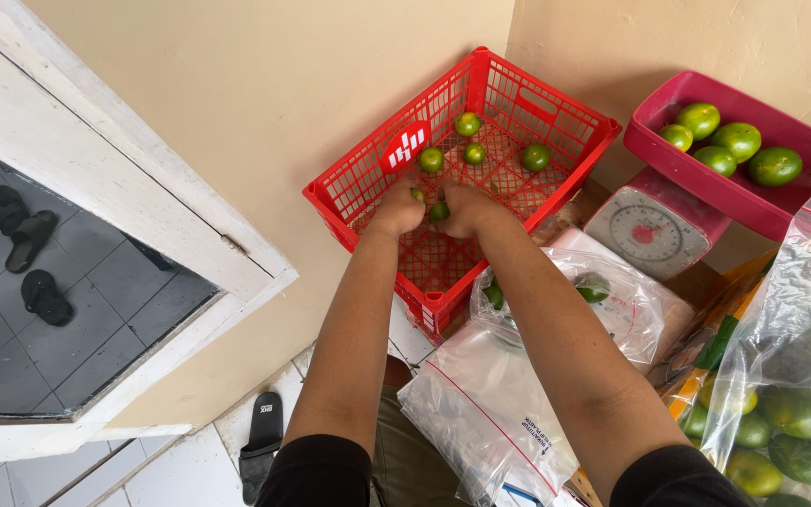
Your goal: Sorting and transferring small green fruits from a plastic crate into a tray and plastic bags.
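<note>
clear zip bags point(485, 404) in our lap | left hand point(396, 208) and right hand point(466, 208) in red crate point(518, 94), each grip closed on a small lime | four limes point(474, 153) left loose | scale tray point(800, 202) holds five

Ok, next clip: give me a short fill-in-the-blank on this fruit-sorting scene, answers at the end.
1. Both hands, the left hand and the right hand, reach into a ____ plastic crate.
2. The small fruits loose in the crate are ____ in colour.
3. The pink tray of larger green fruit rests on top of a weighing ____.
4. The clear bags lie to the ____ of the crate.

Missing words: red; green; scale; right
</note>
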